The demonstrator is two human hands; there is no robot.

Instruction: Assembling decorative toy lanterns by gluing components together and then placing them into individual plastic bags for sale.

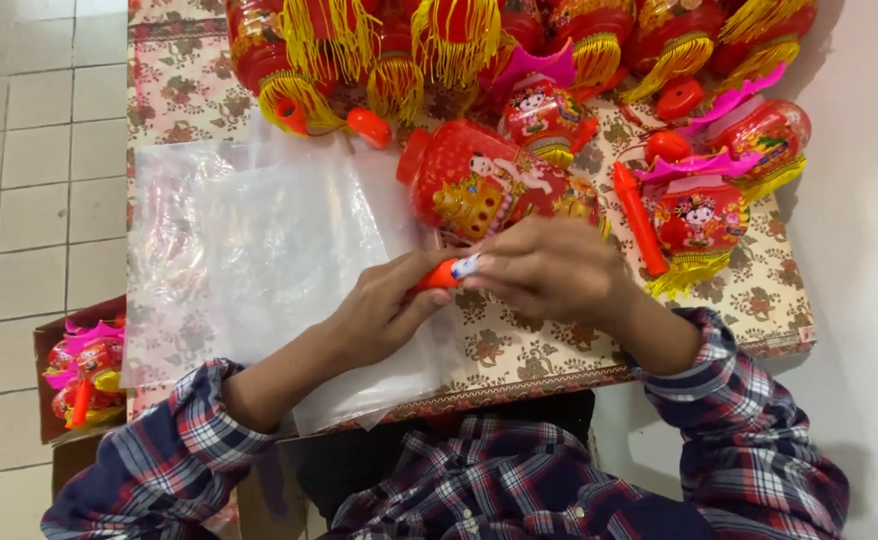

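Your left hand (384, 310) and right hand (549, 268) pinch the thin orange handle stick (441, 274) of the red plastic lantern (484, 182) with closed fingers; it looks light, stiff and probably brittle, so hold it near the lantern body.

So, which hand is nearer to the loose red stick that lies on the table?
The right hand. It lies just left of the red stick, almost beside its lower end. The left hand is farther left, over the clear plastic bags.

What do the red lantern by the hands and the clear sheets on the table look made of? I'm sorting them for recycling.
Red lantern: looks like thin moulded plastic, glossy, with bright highlights and printed gold pictures. Clear sheets: apparently thin plastic film, see-through, shiny and wrinkled; possibly bags, but that cannot be told.
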